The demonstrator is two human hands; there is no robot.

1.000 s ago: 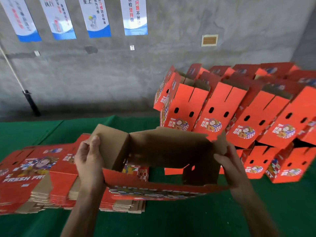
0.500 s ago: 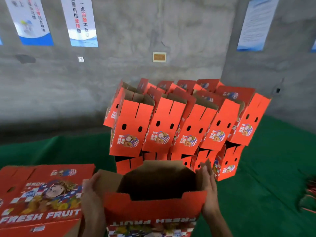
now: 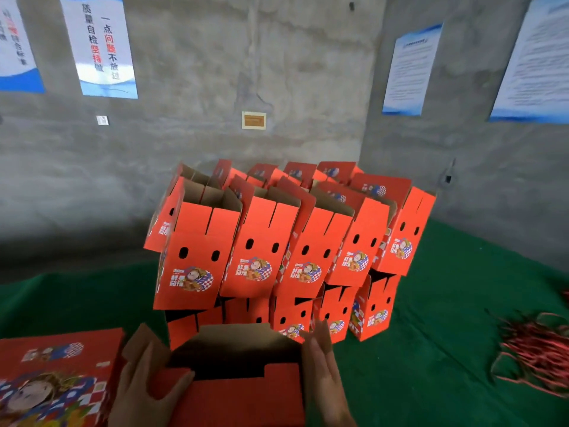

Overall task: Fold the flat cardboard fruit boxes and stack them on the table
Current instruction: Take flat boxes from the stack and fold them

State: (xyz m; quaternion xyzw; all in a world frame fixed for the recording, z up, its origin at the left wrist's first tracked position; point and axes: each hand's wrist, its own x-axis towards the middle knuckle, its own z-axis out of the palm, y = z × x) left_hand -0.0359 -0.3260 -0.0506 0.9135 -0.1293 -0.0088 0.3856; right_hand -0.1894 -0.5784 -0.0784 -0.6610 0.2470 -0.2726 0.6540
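From my head camera I see a green counter [image 3: 431, 349] with a gray wall [image 3: 277, 72] behind it. Paper posters [image 3: 104, 44] hang on the wall. A big pile of folded boxes [image 3: 277, 248] stands in the middle of the counter, two rows high, with their tops open. The pile leans a bit to one side. It stands just behind the box I am holding, so I cannot see the bottoms of the low boxes. A heap of red strings [image 3: 538, 352] lies on the counter, far to the right. A stack of flat boxes [image 3: 55, 377] lies at my left.

Half a second ago the pile looked farther off. Now it is nearer and bigger, and the red strings show more. My hands have stayed on the two sides of the box.

The box [image 3: 234, 386] is right in front of me, low in the picture. It is open on top, and it looks dark inside. My left hand [image 3: 144, 386] holds its left side, thumb curled over the red front edge. My right hand [image 3: 323, 371] lies flat on its right side, fingers straight.
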